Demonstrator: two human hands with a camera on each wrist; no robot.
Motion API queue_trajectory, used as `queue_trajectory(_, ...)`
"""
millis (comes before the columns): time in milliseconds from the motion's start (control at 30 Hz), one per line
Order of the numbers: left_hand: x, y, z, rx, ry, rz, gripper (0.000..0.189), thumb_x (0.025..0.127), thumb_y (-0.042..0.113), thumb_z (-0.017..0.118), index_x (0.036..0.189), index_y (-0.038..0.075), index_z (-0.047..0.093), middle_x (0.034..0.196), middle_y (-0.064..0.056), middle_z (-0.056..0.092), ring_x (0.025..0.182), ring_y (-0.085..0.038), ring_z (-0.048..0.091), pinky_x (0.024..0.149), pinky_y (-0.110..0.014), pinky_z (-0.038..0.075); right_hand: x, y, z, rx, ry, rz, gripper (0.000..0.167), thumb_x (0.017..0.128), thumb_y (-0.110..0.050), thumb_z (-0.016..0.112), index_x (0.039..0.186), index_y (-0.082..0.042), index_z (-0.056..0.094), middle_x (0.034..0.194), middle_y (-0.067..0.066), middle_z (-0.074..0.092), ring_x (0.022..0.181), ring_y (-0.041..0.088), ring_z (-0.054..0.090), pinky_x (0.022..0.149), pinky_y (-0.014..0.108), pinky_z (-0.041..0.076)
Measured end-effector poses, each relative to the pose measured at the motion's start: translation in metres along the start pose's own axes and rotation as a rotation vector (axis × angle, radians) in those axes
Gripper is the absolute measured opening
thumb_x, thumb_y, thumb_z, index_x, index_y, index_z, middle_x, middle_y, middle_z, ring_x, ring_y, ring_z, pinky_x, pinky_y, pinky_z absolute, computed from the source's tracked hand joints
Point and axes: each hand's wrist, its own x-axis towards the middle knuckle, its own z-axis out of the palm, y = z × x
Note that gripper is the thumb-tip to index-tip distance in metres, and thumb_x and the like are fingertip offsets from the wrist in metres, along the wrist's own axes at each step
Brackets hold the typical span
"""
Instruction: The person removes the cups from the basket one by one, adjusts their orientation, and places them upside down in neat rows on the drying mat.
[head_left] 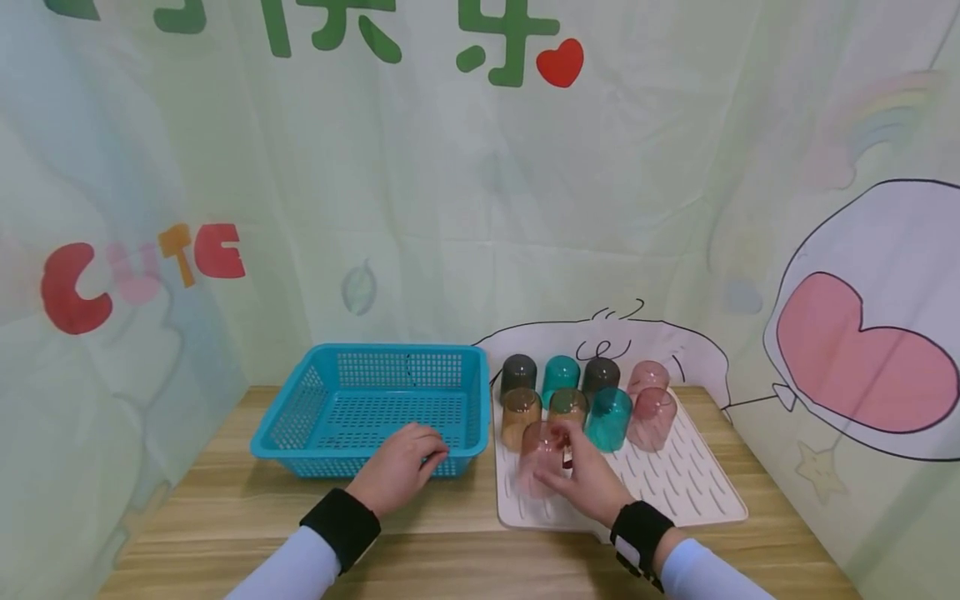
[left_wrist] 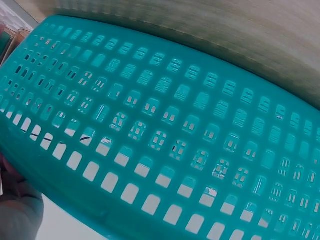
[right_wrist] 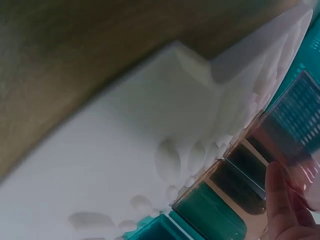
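Observation:
In the head view my right hand (head_left: 588,479) grips a clear pink cup (head_left: 540,462) between thumb and fingers, bottom end up, at the front left of the white draining board (head_left: 678,496). Behind it, upside-down cups stand in two rows: amber (head_left: 520,421), teal (head_left: 610,421) and pink (head_left: 654,421) in front; grey (head_left: 519,375), teal (head_left: 561,377), grey and pink behind. The right wrist view shows the held cup (right_wrist: 295,130) beside my fingertips. My left hand (head_left: 401,471), fingers loosely bent, is at the front rim of the blue plastic basket (head_left: 300,454), holding nothing.
The perforated basket, with nothing in it, stands left of the draining board on a wooden table (head_left: 442,558). A printed cloth (head_left: 487,208) hangs close behind and along both sides. In the left wrist view the basket's slotted wall (left_wrist: 165,105) fills most of the picture.

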Motion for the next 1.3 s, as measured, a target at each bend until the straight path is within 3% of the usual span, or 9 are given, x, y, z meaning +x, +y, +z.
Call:
queue_trajectory(233, 0.0, 0.001, -0.001, 0.003, -0.001, -0.007, 0.004, 0.093, 0.017, 0.074, 0.097, 0.015, 0.076, 0.095, 0.007, 0.071, 0.093, -0.011, 0.063, 0.086, -0.032, 0.057, -0.001, 0.0, 0.009, -0.03, 0.002, -0.053, 0.07, 0.083, -0.025, 0.086, 0.137, -0.011, 0.044, 0.119, 0.002, 0.055, 0.106, 0.017, 0.058, 0.086, 0.029, 0.06)
queue_trajectory(500, -0.001, 0.003, -0.003, 0.009, -0.001, -0.008, 0.004, 0.093, 0.017, 0.074, 0.096, 0.016, 0.076, 0.096, 0.008, 0.072, 0.094, -0.011, 0.063, 0.086, -0.032, 0.057, -0.003, -0.004, 0.013, -0.094, -0.012, -0.079, 0.07, 0.082, -0.024, 0.086, 0.136, -0.014, 0.043, 0.123, 0.003, 0.054, 0.108, 0.016, 0.061, 0.087, 0.031, 0.06)
queue_trajectory(767, -0.001, 0.003, -0.005, 0.004, -0.01, -0.002, 0.004, 0.093, 0.016, 0.074, 0.096, 0.017, 0.076, 0.096, 0.007, 0.072, 0.094, -0.012, 0.063, 0.087, -0.032, 0.057, -0.005, -0.005, 0.014, -0.179, -0.023, -0.072, 0.093, 0.082, -0.031, 0.087, 0.153, -0.01, 0.032, 0.138, 0.012, 0.054, 0.107, 0.019, 0.064, 0.086, 0.035, 0.06)
queue_trajectory(967, -0.002, 0.002, -0.001, 0.01, 0.008, 0.004, 0.004, 0.092, 0.016, 0.076, 0.096, 0.016, 0.076, 0.097, 0.007, 0.071, 0.094, -0.011, 0.063, 0.086, -0.031, 0.057, -0.004, -0.002, 0.014, -0.227, -0.035, -0.062, 0.096, 0.082, -0.037, 0.086, 0.155, -0.012, 0.03, 0.138, 0.011, 0.055, 0.106, 0.018, 0.062, 0.088, 0.037, 0.059)
queue_trajectory(1133, -0.005, -0.001, 0.004, -0.013, 0.047, -0.014, 0.008, 0.093, 0.016, 0.075, 0.1, 0.015, 0.076, 0.099, 0.006, 0.073, 0.097, -0.013, 0.065, 0.089, -0.035, 0.057, -0.008, -0.001, 0.008, -0.216, 0.0, -0.074, 0.088, 0.085, -0.045, 0.082, 0.154, -0.015, 0.036, 0.138, 0.008, 0.057, 0.115, 0.021, 0.063, 0.095, 0.043, 0.058)
queue_trajectory(1300, -0.008, -0.012, 0.004, 0.016, 0.122, -0.109, 0.017, 0.1, 0.019, 0.065, 0.115, 0.015, 0.073, 0.111, 0.001, 0.074, 0.11, -0.021, 0.068, 0.098, -0.047, 0.054, -0.009, 0.003, -0.021, -0.247, 0.113, -0.12, 0.065, 0.094, -0.043, 0.072, 0.146, -0.012, 0.048, 0.14, 0.01, 0.058, 0.127, 0.029, 0.058, 0.104, 0.05, 0.053)
